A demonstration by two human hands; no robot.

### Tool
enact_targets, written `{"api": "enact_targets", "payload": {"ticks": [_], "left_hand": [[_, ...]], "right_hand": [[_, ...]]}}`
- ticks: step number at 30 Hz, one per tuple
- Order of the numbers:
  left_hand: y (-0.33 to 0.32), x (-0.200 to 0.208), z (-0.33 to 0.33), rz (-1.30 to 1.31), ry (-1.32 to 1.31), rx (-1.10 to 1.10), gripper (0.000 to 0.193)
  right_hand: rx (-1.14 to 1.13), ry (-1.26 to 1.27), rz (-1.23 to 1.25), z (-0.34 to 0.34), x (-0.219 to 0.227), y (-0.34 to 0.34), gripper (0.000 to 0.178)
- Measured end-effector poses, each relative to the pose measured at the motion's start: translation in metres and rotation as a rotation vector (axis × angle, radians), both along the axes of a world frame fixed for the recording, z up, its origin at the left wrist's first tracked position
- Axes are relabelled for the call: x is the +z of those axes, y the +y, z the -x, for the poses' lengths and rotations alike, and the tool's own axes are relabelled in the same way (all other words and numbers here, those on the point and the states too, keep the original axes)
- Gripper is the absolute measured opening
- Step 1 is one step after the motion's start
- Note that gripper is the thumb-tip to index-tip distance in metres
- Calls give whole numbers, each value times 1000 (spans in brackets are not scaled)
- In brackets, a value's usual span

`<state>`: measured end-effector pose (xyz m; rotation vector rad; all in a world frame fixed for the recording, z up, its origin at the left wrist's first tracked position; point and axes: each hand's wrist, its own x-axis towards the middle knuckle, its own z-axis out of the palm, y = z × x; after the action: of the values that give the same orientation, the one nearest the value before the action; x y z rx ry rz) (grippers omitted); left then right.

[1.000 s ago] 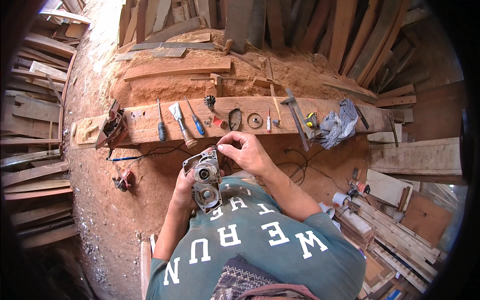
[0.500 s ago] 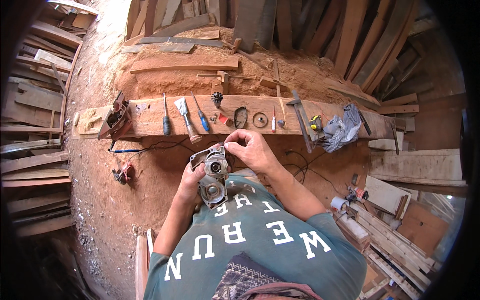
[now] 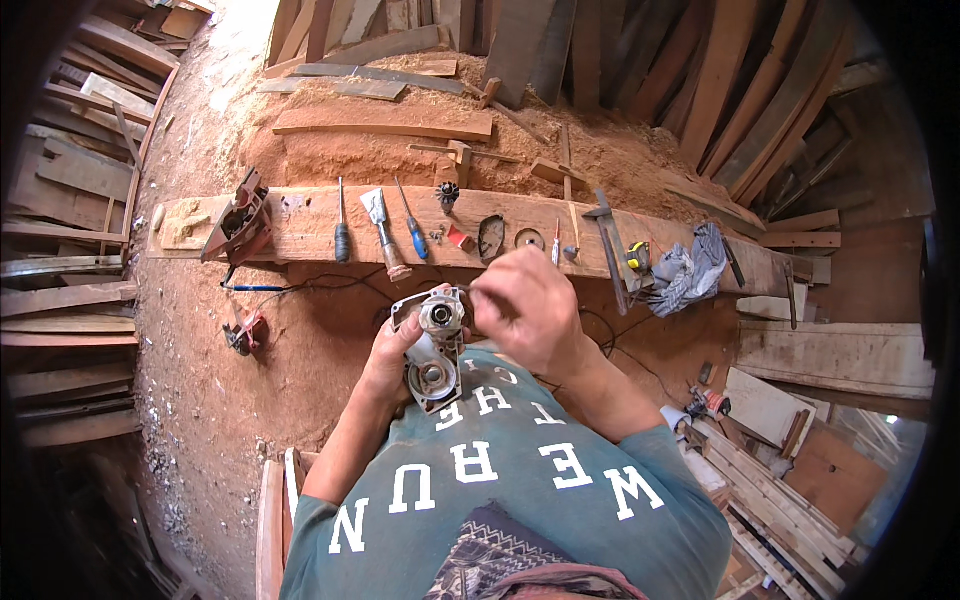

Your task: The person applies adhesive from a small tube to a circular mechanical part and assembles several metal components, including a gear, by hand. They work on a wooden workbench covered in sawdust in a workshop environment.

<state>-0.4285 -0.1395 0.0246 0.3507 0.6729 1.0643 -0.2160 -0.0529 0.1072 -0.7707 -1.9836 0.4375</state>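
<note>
My left hand (image 3: 388, 358) is closed around the side of a grey metal machine housing (image 3: 433, 352) with round bores, held upright in front of my shirt. Just right of its upper end, my right hand (image 3: 530, 312) is raised with the fingers curled into a pinch. Whatever those fingers may hold is too small and blurred to make out. Beyond the hands, on a thick wooden plank (image 3: 300, 243), lie a dark-handled screwdriver (image 3: 342, 240), a brush (image 3: 378, 222), a blue-handled screwdriver (image 3: 416, 238), a small red part (image 3: 460, 237) and a black oval ring (image 3: 491, 238).
A red tool body (image 3: 238, 222) sits at the plank's left end. Toward its right lie a metal bar (image 3: 608, 250), a yellow tape measure (image 3: 638, 256) and a crumpled cloth (image 3: 690, 272). Cables (image 3: 330, 282) run below. Stacked boards (image 3: 780, 520) stand at the lower right.
My right hand has shifted right from the housing's top corner and looks larger, its fingers more curled. The left hand still grips the housing, which has tilted slightly.
</note>
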Motion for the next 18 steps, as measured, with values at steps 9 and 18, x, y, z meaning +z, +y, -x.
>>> {"api": "enact_targets", "payload": {"ticks": [9, 18], "left_hand": [[1, 7, -2, 22, -8, 63, 80], [3, 6, 1, 28, 19, 69, 84]], "right_hand": [[174, -380, -312, -2, 27, -3, 27], [214, -462, -309, 1, 37, -3, 26]]}}
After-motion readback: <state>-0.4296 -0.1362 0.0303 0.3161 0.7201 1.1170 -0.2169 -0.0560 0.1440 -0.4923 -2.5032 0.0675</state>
